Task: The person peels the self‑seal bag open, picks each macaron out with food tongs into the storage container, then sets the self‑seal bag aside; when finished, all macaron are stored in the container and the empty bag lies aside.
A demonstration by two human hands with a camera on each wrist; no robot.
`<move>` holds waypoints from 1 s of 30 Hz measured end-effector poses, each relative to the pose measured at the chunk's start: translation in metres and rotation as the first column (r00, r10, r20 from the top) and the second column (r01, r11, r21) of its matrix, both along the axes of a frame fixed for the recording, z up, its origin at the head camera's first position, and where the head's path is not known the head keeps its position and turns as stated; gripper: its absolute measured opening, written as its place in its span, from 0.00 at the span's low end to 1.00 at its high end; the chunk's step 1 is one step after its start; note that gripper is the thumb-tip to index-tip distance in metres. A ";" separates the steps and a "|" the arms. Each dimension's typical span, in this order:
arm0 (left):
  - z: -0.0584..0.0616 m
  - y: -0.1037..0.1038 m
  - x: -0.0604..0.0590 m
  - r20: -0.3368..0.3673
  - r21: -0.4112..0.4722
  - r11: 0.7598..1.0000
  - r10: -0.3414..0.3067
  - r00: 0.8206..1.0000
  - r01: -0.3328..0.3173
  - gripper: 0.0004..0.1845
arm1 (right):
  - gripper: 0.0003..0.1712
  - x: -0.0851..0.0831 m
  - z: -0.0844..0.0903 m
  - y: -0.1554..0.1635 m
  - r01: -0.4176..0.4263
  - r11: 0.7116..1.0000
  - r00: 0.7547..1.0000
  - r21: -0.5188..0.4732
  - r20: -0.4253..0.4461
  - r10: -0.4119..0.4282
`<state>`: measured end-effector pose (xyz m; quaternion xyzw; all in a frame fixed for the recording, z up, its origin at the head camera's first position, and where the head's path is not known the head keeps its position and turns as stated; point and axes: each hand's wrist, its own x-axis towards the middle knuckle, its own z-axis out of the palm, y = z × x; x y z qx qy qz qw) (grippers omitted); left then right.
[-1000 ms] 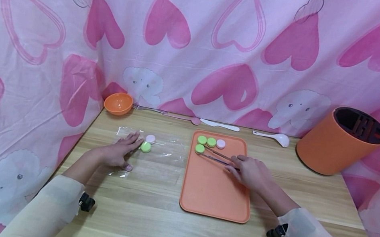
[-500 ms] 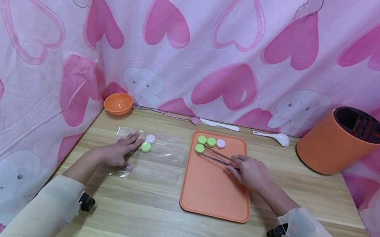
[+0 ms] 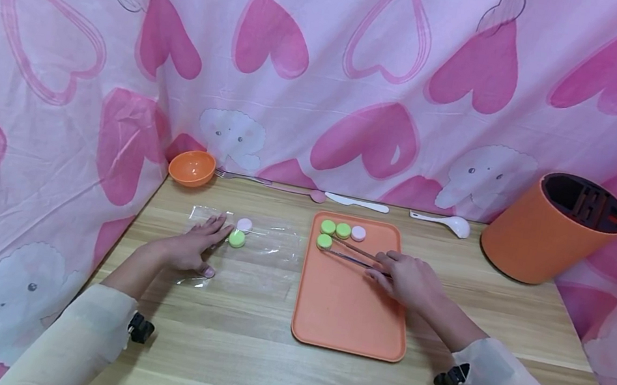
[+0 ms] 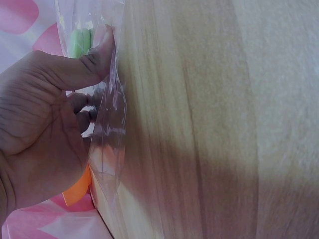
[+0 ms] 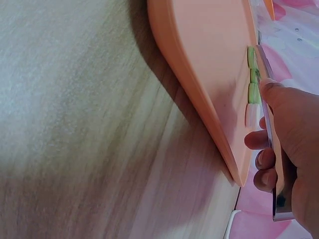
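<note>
My left hand (image 3: 195,249) lies with spread, straight fingers on a clear plastic bag (image 3: 264,272). Beside its fingertips, a green macaron (image 3: 237,239) and a pale pink macaron (image 3: 244,225) show through the film. In the right hand (image 3: 411,280) are metal tongs (image 5: 283,199), gripped between thumb and fingers over an orange tray (image 3: 350,317). The tongs' tips stand either side of a green macaron (image 3: 324,242) near the tray's left edge. Behind it, two green macarons (image 3: 335,229) and a pale pink one (image 3: 358,234) sit in a row.
Along the back lie an orange bowl (image 3: 191,169), a fork (image 3: 242,177), a pink spoon (image 3: 316,196), a white knife (image 3: 357,204) and a white ladle (image 3: 457,226). An orange knife block (image 3: 540,231) stands at the back right. A pink curtain (image 3: 297,105) borders the wooden table (image 3: 214,357).
</note>
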<state>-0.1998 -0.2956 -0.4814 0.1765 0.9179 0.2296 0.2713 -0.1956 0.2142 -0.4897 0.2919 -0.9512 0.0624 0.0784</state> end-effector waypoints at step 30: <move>-0.001 -0.001 0.000 -0.013 -0.012 1.000 -0.005 1.000 0.005 0.60 | 0.17 0.006 0.003 -0.048 -0.188 0.982 0.978 0.008 -0.088 0.188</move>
